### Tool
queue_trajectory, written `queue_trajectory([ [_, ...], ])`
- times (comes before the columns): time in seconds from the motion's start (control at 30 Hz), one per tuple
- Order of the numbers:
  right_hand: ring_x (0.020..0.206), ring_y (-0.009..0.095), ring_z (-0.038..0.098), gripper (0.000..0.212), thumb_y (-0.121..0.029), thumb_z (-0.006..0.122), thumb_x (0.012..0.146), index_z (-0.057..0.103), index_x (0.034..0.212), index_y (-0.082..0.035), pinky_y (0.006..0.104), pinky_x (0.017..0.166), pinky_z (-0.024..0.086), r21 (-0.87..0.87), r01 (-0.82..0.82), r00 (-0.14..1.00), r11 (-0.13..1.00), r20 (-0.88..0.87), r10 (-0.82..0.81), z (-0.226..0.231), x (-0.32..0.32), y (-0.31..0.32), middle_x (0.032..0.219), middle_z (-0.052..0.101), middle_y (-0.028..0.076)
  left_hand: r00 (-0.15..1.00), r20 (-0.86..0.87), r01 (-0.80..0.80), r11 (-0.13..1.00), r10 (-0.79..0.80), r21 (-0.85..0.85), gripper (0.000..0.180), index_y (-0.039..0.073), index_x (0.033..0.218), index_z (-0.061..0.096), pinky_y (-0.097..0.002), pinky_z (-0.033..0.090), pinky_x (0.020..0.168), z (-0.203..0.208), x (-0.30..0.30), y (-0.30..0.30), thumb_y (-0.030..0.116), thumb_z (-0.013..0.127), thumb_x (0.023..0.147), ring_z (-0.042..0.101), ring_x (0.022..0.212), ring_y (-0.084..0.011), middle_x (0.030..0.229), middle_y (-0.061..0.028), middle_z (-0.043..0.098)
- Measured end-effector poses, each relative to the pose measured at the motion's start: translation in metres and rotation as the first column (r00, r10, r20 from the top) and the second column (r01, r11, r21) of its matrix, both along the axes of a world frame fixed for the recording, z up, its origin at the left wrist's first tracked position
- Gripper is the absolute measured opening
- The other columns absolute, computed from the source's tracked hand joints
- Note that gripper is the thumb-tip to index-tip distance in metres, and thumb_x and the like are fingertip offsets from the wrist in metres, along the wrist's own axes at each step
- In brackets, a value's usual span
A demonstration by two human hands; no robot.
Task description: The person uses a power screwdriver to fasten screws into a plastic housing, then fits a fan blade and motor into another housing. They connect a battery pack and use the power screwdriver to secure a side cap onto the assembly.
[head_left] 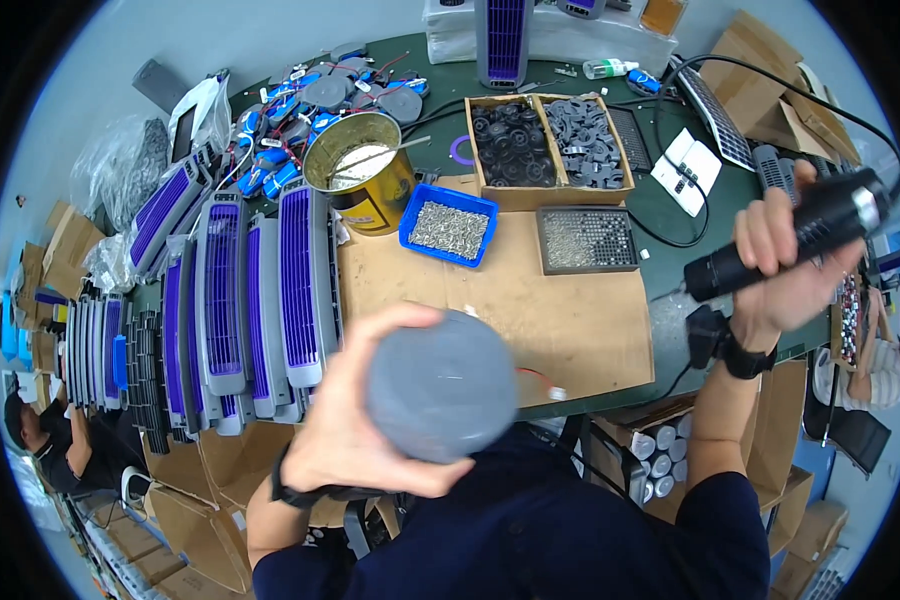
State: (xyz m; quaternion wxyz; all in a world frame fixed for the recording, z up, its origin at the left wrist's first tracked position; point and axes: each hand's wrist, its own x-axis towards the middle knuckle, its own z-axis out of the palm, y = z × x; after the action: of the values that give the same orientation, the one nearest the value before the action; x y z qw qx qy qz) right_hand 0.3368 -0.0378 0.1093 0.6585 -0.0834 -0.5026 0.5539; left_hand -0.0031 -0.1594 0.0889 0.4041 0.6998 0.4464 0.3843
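My left hand (340,425) is closed round the side of a grey round plastic base (442,385), held up over the near edge of the table. A thin red wire with a white connector (557,393) sticks out from the right of the base. At the right, my right hand (785,285) grips a black electric screwdriver (722,272), its thin bit pointing left and its cable running up behind. Beyond the left hand, a blue tray (402,232) of small screws and a dark screw-holder box (592,268) rest on cardboard (590,330).
Grey-and-purple slatted housings (300,280) stand in rows at the left. A yellow can (380,205) and a divided box (560,198) of dark parts stand farther back. Blue-wrapped battery packs with grey bases (327,92) are piled at the far left. Another person (60,445) is at far left.
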Motion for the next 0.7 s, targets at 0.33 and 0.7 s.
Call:
queue_trajectory([
  [0.33,0.095,0.037,0.059,0.052,-0.012,0.071,0.081,0.047,0.126,0.0,0.0392,0.086,0.047,0.381,0.439,-0.154,0.813,0.924,-0.35,-0.134,0.122,0.021,0.109,0.059,0.022,0.564,0.763,-0.461,0.887,0.316,-0.027,0.114,0.006,0.144,0.03,-0.048,0.052,0.096,0.03,-0.02,-0.023,0.04,0.09,0.053,0.056,0.114,-0.0359,0.126,-0.0234,0.048],
  [0.7,0.072,0.033,0.063,0.014,-0.011,0.076,0.073,0.071,0.082,-0.001,0.0395,0.063,0.05,0.274,0.069,0.175,0.959,0.943,-0.282,-0.136,-0.016,-0.028,0.076,0.065,0.017,0.388,0.853,-0.45,0.879,0.35,-0.157,0.086,0.001,0.139,0.039,-0.0476,0.041,0.106,-0.029,0.001,-0.028,0.036,0.075,0.069,0.049,0.126,-0.0324,0.136,-0.016,0.046],
])
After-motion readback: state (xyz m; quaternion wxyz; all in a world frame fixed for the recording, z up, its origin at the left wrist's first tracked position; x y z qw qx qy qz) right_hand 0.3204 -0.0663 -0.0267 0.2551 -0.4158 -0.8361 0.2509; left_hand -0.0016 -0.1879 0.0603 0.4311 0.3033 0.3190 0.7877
